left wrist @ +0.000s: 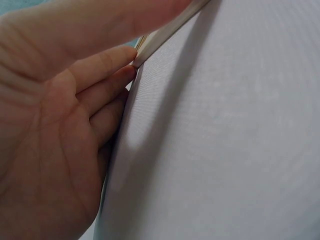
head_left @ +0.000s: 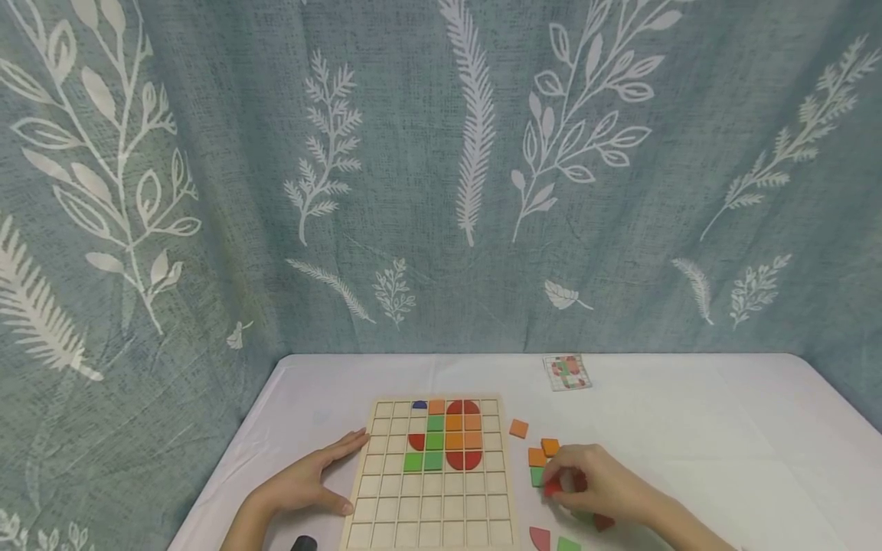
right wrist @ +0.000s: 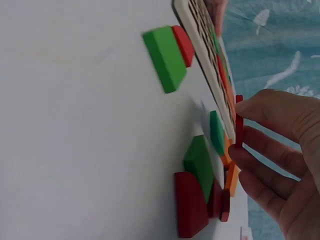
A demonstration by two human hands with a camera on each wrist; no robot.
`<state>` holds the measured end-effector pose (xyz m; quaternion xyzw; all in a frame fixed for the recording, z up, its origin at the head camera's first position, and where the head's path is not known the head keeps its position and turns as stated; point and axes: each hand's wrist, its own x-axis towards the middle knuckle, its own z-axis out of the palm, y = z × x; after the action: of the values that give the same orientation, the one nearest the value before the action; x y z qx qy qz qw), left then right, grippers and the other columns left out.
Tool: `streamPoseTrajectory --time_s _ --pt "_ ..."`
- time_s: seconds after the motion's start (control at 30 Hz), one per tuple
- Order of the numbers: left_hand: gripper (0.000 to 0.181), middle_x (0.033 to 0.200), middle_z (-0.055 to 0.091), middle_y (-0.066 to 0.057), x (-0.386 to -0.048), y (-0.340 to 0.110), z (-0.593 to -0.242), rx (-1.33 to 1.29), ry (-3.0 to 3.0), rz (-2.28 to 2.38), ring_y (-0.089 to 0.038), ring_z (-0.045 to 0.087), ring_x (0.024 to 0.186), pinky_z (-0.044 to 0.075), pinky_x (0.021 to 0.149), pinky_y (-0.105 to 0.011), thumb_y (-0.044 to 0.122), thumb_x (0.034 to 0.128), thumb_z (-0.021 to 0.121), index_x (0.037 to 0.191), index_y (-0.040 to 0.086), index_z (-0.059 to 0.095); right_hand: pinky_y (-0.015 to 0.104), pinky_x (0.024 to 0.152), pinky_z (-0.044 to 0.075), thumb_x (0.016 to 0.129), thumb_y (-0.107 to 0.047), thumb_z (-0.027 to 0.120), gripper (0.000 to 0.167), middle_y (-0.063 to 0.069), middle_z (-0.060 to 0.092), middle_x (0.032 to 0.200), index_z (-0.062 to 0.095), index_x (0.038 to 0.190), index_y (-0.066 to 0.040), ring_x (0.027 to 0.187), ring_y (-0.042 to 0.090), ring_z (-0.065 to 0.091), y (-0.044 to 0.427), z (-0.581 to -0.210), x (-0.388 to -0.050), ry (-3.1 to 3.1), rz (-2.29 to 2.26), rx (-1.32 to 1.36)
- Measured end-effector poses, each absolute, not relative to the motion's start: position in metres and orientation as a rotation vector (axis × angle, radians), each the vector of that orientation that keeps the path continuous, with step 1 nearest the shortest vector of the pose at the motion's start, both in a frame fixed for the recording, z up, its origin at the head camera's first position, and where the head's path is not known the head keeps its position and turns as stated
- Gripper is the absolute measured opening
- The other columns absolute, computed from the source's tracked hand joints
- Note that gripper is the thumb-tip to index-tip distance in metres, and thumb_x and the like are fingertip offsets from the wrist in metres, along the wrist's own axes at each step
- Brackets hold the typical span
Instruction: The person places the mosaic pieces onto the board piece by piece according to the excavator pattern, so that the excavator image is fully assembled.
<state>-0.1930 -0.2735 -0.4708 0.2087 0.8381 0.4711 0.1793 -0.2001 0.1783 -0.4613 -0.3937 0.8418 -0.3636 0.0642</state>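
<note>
A wooden grid board (head_left: 427, 506) lies on the table with red, green, orange and blue pieces in its upper cells. My left hand (head_left: 303, 480) rests along the board's left side, fingers extended, fingertips and thumb at the rim. To the right of the board, my right hand (head_left: 598, 480) pinches a thin red piece (right wrist: 239, 122) between thumb and fingers, above the table in the right wrist view. Around that hand lie loose pieces: a green one (right wrist: 199, 162), a dark red one (right wrist: 190, 205) and orange squares (head_left: 537, 457). Some are partly hidden by the hand.
A small pattern card (head_left: 568, 373) lies behind the board on the right. Near the front are a pink-red quarter piece (head_left: 540, 539) and a green piece (head_left: 568, 544). A black object (head_left: 304, 543) shows at the front left. A patterned curtain (head_left: 413, 176) hangs behind the table.
</note>
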Motion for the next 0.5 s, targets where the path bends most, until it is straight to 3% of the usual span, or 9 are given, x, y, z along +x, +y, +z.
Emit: streamPoseTrajectory --time_s 0.17,0.27,0.4,0.5 --pt "0.094 0.152 0.016 -0.017 -0.193 -0.274 -0.469 0.577 2.373 1.318 0.009 0.010 0.130 0.014 0.095 -0.005 0.024 0.0645 0.081 0.144 0.011 0.032 0.019 0.058 0.046 0.079 -0.012 0.071 0.015 -0.014 0.063 0.085 0.066 0.091 -0.019 0.064 0.002 0.052 0.171 -0.459 -0.210 2.545 -1.135 -1.265" --pt "0.094 0.152 0.017 -0.017 -0.192 -0.273 -0.467 0.563 2.381 1.292 0.001 0.010 0.134 0.017 0.105 -0.022 0.025 0.0653 0.081 0.145 0.011 0.032 0.022 0.064 0.048 0.080 -0.012 0.070 0.013 -0.013 0.065 0.087 0.066 0.092 -0.016 0.069 0.004 0.055 0.164 -0.458 -0.217 2.532 -1.159 -1.297" --pt "0.094 0.152 0.017 -0.017 -0.193 -0.272 -0.466 0.557 2.385 1.273 -0.026 0.009 0.139 0.013 0.106 -0.054 0.024 0.0654 0.081 0.145 0.010 0.031 0.023 0.070 0.050 0.082 -0.015 0.069 0.012 -0.011 0.066 0.090 0.067 0.093 -0.014 0.074 0.003 0.057 0.150 -0.456 -0.229 2.514 -1.145 -1.318" --pt "0.095 0.152 0.017 -0.018 -0.194 -0.271 -0.466 0.561 2.391 1.268 -0.043 0.008 0.137 0.011 0.103 -0.061 0.023 0.0643 0.081 0.144 0.008 0.032 0.024 0.072 0.050 0.082 -0.015 0.069 0.012 -0.010 0.066 0.091 0.068 0.094 -0.014 0.080 0.000 0.058 0.135 -0.454 -0.237 2.519 -1.121 -1.356"
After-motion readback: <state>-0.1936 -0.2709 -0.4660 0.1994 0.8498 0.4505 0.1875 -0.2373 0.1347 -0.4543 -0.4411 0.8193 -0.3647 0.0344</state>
